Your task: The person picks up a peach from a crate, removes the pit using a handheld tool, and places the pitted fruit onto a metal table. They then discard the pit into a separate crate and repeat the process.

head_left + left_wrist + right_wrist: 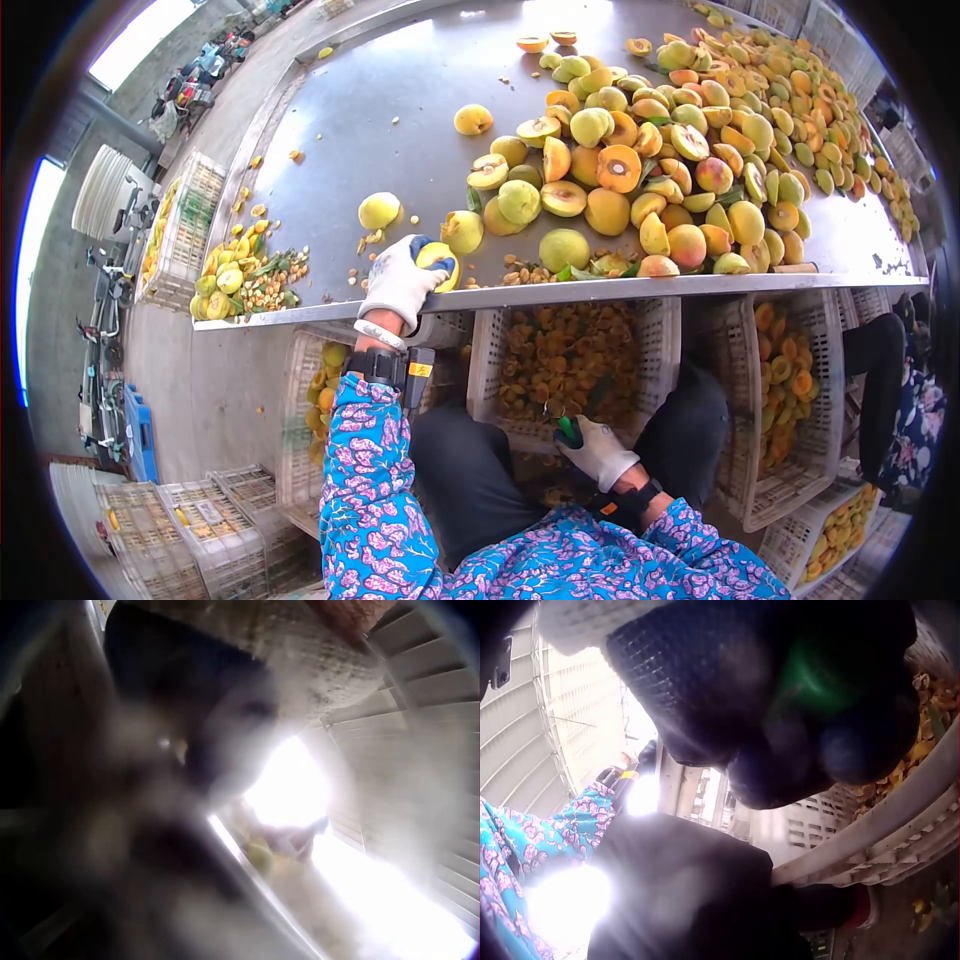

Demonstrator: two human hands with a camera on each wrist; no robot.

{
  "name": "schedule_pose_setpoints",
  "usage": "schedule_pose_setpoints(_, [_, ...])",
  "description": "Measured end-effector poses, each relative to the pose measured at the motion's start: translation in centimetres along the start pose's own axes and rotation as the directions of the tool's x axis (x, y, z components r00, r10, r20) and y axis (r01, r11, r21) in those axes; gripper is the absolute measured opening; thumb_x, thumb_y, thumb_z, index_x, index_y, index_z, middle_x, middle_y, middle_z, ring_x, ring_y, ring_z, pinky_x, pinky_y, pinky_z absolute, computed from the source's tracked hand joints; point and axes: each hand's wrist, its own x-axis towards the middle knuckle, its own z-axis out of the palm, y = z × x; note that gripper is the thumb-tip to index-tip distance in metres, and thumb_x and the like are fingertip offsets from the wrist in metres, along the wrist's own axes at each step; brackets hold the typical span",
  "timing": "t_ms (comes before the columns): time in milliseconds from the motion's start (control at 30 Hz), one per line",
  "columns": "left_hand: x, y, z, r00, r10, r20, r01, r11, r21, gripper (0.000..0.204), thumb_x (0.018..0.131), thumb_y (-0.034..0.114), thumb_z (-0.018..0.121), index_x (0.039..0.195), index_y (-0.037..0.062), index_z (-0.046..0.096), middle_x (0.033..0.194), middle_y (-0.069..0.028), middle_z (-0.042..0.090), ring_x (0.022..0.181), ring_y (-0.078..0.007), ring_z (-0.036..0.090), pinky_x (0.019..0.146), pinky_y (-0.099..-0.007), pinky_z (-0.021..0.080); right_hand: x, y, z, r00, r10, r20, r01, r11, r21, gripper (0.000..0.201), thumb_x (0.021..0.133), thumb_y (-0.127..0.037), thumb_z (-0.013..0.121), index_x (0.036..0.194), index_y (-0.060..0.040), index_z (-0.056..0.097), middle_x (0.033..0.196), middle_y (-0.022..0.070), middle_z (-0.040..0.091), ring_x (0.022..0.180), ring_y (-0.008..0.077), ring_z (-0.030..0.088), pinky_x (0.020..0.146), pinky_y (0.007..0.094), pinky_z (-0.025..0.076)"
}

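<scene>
In the head view my left hand [398, 280], in a white glove with dark blue palm, grips a yellow peach [440, 262] at the front edge of the metal table [330, 160]. Close by lie a whole peach [379, 210] and a greenish one with torn skin [462, 231]. My right hand [600, 455], gloved alike, is low between the knees at the near rim of a crate [487, 385]. Its fingers curl round a green handle [817, 679]; I cannot tell what kind of tool it is. The left wrist view is mostly blurred and glaring.
A large heap of whole and halved peaches [690, 140] covers the table's right side. Pits and scraps [285, 268] gather at its left front corner. Crates of fruit stand below, one at right [735, 400] and another at left [300, 430]. Another person's leg [880, 390] is at far right.
</scene>
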Motion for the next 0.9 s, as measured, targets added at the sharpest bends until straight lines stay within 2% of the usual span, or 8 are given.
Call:
schedule_pose_setpoints(67, [0.1,-1.9,-0.4,0.999,-0.028,-0.029,0.008,0.831,-0.557,0.043,0.077,0.023,0.074,0.111,0.0018,0.059,0.099,-0.0098,0.067,0.089,-0.0239,0.066,0.075,-0.0333,0.054,0.0,0.2,-0.2,0.999,-0.026,-0.044,0.027,0.999,0.036,0.039,0.081,-0.032,0.067,0.100,0.0010,0.057,0.093,0.0249,0.064,0.092,0.0405,0.061,0.078,0.0441,0.048])
schedule_pose_setpoints(100, [-0.1,-2.5,-0.4,0.998,-0.047,-0.030,0.007,0.632,-0.775,0.039,0.079,0.019,0.072,0.112,0.0014,0.059,0.099,-0.0089,0.067,0.086,-0.0221,0.067,0.073,-0.0320,0.055,-0.1,0.4,-0.4,0.996,-0.040,-0.081,0.046,0.997,0.068,0.038,0.080,-0.031,0.067,0.098,0.0009,0.057,0.091,0.0252,0.064,0.091,0.0409,0.061,0.077,0.0447,0.048])
schedule_pose_setpoints(133, [-1.3,-1.8,-1.3,0.999,-0.026,-0.044,-0.036,0.258,-0.966,0.032,0.084,0.010,0.066,0.113,0.0006,0.058,0.097,-0.0069,0.066,0.082,-0.0179,0.067,0.067,-0.0298,0.057,-0.3,0.5,-0.6,0.992,-0.055,-0.113,0.067,0.993,0.098,0.037,0.080,-0.031,0.067,0.096,0.0009,0.057,0.090,0.0255,0.064,0.090,0.0412,0.061,0.075,0.0454,0.048])
schedule_pose_setpoints(233, [-6.2,-1.4,-1.8,0.996,0.066,-0.053,-0.032,-0.276,-0.960,0.034,0.089,0.018,0.061,0.118,0.0007,0.055,0.105,-0.0093,0.064,0.093,-0.0247,0.065,0.078,-0.0398,0.057,-1.0,-0.9,-1.5,0.985,-0.054,-0.165,0.083,0.981,0.175,0.035,0.079,-0.030,0.068,0.094,0.0007,0.058,0.088,0.0245,0.064,0.088,0.0412,0.061,0.073,0.0447,0.049])
schedule_pose_setpoints(367, [-12.5,0.2,1.5,0.998,0.021,0.063,0.059,-0.730,-0.681,0.032,0.095,0.025,0.052,0.118,0.0037,0.057,0.112,-0.0108,0.063,0.112,-0.0303,0.056,0.095,-0.0443,0.048,-2.4,-6.0,-3.2,0.950,-0.222,-0.220,0.263,0.948,0.177,0.027,0.082,-0.025,0.066,0.092,-0.0023,0.056,0.082,0.0222,0.064,0.079,0.0406,0.062,0.066,0.0442,0.049])
schedule_pose_setpoints(500, [-16.1,1.2,2.7,0.982,0.046,0.182,0.157,-0.728,-0.667,0.041,0.097,0.039,0.045,0.113,0.0033,0.058,0.109,-0.0121,0.064,0.109,-0.0297,0.058,0.093,-0.0450,0.048,-4.4,-11.7,-3.2,0.846,-0.458,-0.274,0.476,0.880,-0.003,0.031,0.082,-0.025,0.066,0.097,-0.0035,0.051,0.076,0.0215,0.063,0.071,0.0393,0.063,0.061,0.0451,0.049])
schedule_pose_setpoints(633, [-17.2,1.2,3.5,0.992,0.016,0.122,0.110,-0.548,-0.829,0.047,0.097,0.043,0.041,0.111,0.0012,0.057,0.102,-0.0140,0.064,0.100,-0.0292,0.061,0.087,-0.0442,0.051,-5.1,-14.3,-1.7,0.828,-0.511,-0.231,0.458,0.854,-0.248,0.028,0.086,-0.028,0.060,0.090,-0.0020,0.049,0.071,0.0190,0.062,0.067,0.0370,0.063,0.057,0.0444,0.049])
schedule_pose_setpoints(900, [-18.2,1.1,3.6,0.999,-0.031,0.019,0.010,-0.269,-0.963,0.047,0.097,0.040,0.045,0.102,-0.0036,0.061,0.088,-0.0147,0.067,0.077,-0.0231,0.066,0.072,-0.0337,0.056,-5.3,-14.0,0.5,0.795,-0.556,-0.242,0.471,0.818,-0.329,0.025,0.088,-0.025,0.057,0.089,-0.0007,0.051,0.069,0.0187,0.063,0.063,0.0350,0.063,0.055,0.0428,0.049])
